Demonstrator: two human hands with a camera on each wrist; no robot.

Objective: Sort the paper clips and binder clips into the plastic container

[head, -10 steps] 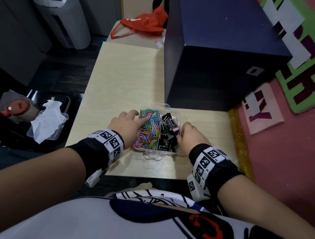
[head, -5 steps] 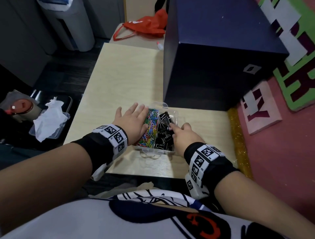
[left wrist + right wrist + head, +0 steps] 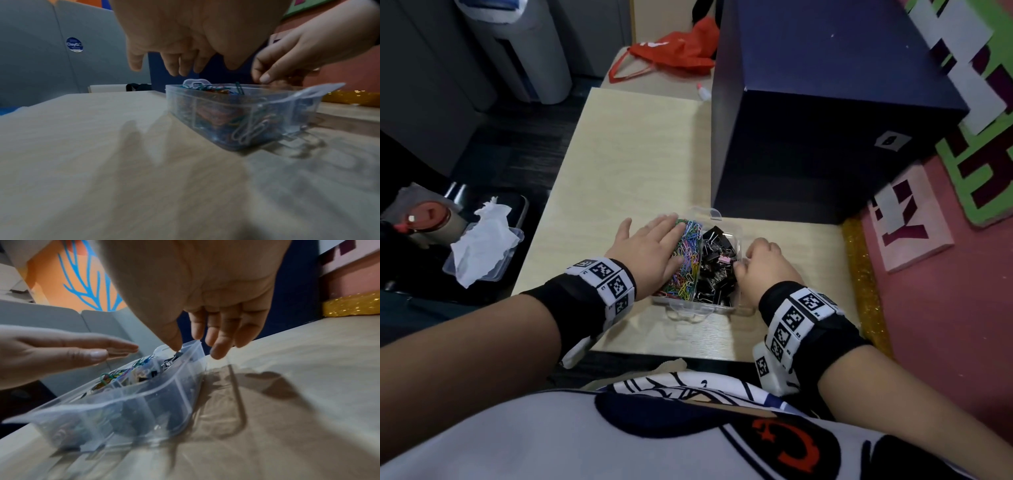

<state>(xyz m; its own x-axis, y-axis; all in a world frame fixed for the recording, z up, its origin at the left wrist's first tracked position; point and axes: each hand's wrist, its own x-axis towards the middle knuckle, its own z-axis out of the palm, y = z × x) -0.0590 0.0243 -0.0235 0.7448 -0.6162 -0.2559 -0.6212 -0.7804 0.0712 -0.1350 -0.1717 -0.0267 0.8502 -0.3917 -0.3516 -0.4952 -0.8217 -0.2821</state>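
Observation:
A clear plastic container [image 3: 695, 307] sits near the table's front edge. Its left compartment holds colourful paper clips [image 3: 688, 260] and its right one holds black binder clips [image 3: 717, 270]. My left hand [image 3: 650, 253] lies flat, fingers straight, over the paper clips. In the right wrist view it [image 3: 61, 347] hovers just above them [image 3: 123, 373]. My right hand [image 3: 763, 267] is at the container's right wall. Its thumb tip touches a binder clip [image 3: 173, 358], and its loosely bent fingers hang outside the wall [image 3: 191, 353]. Neither hand holds anything.
A big dark blue box [image 3: 825, 120] stands right behind the container. A red bag [image 3: 678, 51] lies at the far end. Left of the table are a tub with tissue [image 3: 482, 250] and a red-lidded cup [image 3: 428, 219]. A gold glitter strip [image 3: 859, 274] borders the right edge.
My left hand went from the container's left side to lying flat over the paper clips. My right hand reached into the binder clips, then drew back to the right wall.

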